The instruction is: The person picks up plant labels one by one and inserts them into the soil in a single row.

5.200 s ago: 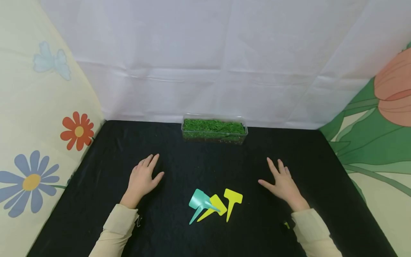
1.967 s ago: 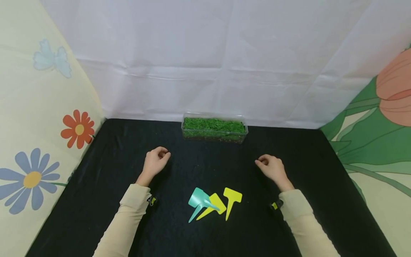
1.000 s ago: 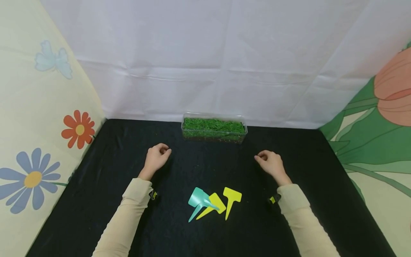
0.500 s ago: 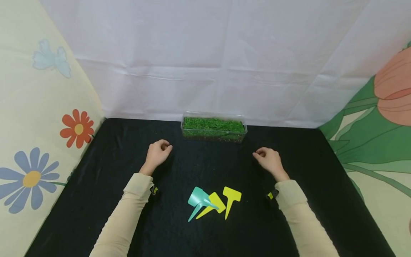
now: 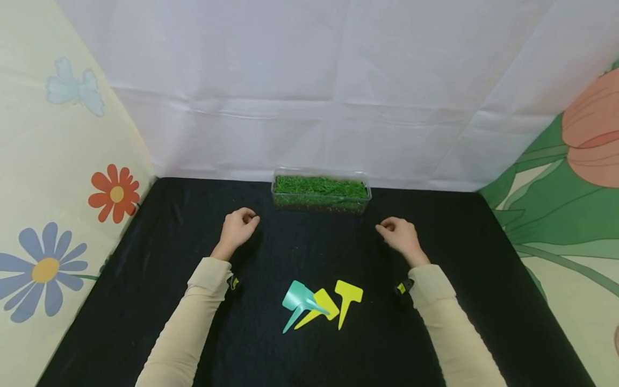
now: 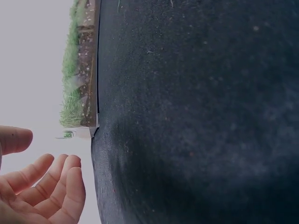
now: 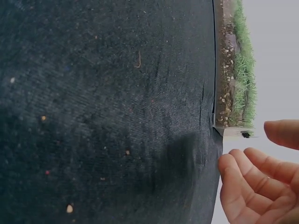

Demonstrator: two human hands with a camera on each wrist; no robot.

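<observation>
Both hands are up near the clear box of grass (image 5: 321, 192) — a long, shallow tray, transparent walls, bright green blades on top with a band of brown soil showing below, standing flat at the far edge of the black desk (image 5: 174, 236), against the white backdrop. The left hand (image 5: 237, 228) hovers near the box's left end, fingers loosely curled, holding nothing. The right hand (image 5: 399, 235) sits near the right end, curled the same way — empty too. Neither touches the box; the wrist views show each corner just beyond the fingertips.
</observation>
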